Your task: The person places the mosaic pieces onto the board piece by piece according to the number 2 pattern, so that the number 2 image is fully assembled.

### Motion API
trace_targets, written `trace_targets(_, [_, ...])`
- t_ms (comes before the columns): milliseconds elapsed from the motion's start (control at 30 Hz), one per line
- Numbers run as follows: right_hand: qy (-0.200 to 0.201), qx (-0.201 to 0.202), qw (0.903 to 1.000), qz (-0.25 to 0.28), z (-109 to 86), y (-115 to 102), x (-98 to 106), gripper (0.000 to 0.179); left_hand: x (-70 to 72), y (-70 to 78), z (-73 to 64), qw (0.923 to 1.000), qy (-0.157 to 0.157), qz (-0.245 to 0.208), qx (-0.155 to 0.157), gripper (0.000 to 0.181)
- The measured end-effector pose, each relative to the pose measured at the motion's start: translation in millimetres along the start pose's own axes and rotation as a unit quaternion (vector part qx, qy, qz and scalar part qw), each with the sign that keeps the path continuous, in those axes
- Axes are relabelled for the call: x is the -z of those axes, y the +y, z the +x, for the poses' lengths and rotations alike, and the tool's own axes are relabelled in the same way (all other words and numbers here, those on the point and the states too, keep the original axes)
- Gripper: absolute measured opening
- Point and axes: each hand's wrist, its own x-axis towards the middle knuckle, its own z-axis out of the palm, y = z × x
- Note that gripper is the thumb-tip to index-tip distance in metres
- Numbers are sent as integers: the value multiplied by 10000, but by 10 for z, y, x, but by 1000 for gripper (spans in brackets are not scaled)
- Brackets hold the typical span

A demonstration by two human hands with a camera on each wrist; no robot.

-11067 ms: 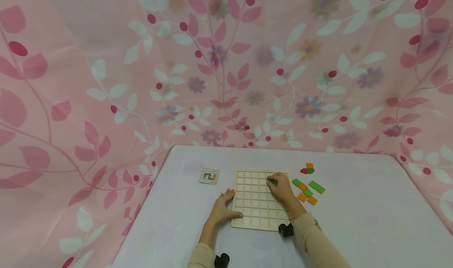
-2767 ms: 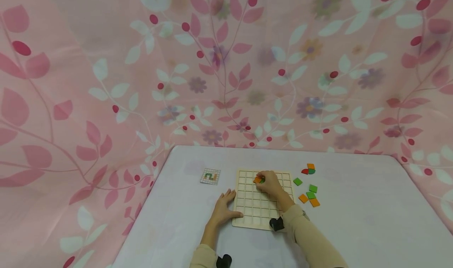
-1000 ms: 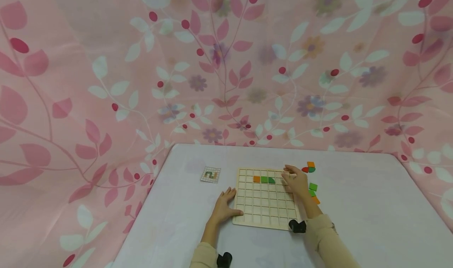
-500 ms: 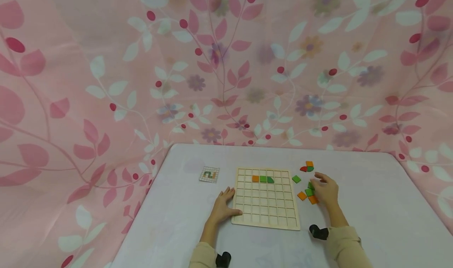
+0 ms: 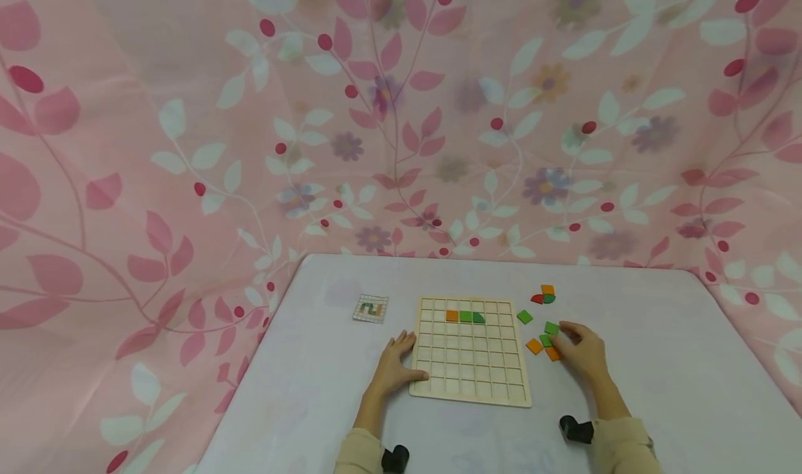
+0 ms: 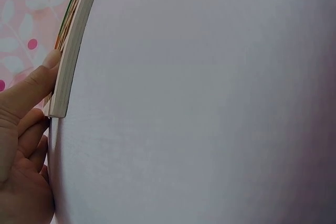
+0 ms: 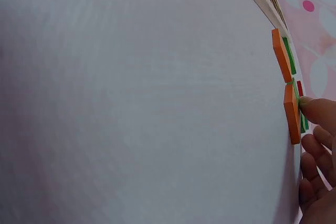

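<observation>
A wooden grid board [image 5: 476, 362] lies on the table. In its upper rows sit an orange square tile [image 5: 452, 316], a green square tile [image 5: 466, 316] and a dark green curved tile [image 5: 479, 317], side by side. My left hand [image 5: 391, 367] rests at the board's left edge, thumb over the rim and fingers spread along the side. To the right of the board, my right hand [image 5: 583, 351] reaches to loose tiles. Its thumb touches a green tile [image 5: 546, 340], with another green tile [image 5: 551, 328] right at the index finger. An orange tile [image 5: 553, 353] lies just below the thumb.
A small pattern card [image 5: 371, 308] lies left of the board. Near the board's right edge are a green tile [image 5: 524, 317] and an orange tile [image 5: 535, 346]. Farther back, an orange square [image 5: 548, 289] touches a red curved tile [image 5: 537, 298] and a dark green one [image 5: 549, 298].
The orange, green and dark green tiles now lie in a row on the board; the long green tile has left the right side. My right hand moved from the board right to the loose tiles.
</observation>
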Motion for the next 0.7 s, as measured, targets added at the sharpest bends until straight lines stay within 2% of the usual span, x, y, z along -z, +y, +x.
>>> trace_targets(133, [168, 88, 9998, -98, 75, -21, -80, 46, 9, -4, 4, 10000, 24, -21, 1, 88])
trace_targets(300, [290, -510, 9981, 193, 236, -74, -164, 52, 20, 4, -5, 10000, 28, -75, 24, 88])
trace_targets(400, [181, -691, 9971, 254, 333, -86, -170, 56, 8, -6, -13, 9999, 31, -134, 26, 88])
trace_targets(567, [-155, -410, 9990, -61, 466, -98, -133, 58, -9, -25, -5, 10000, -1, -73, -15, 88])
trace_targets(700, [-316, -249, 9978, -518, 562, -106, -126, 56, 0, -2, -7, 10000, -19, -51, 30, 89])
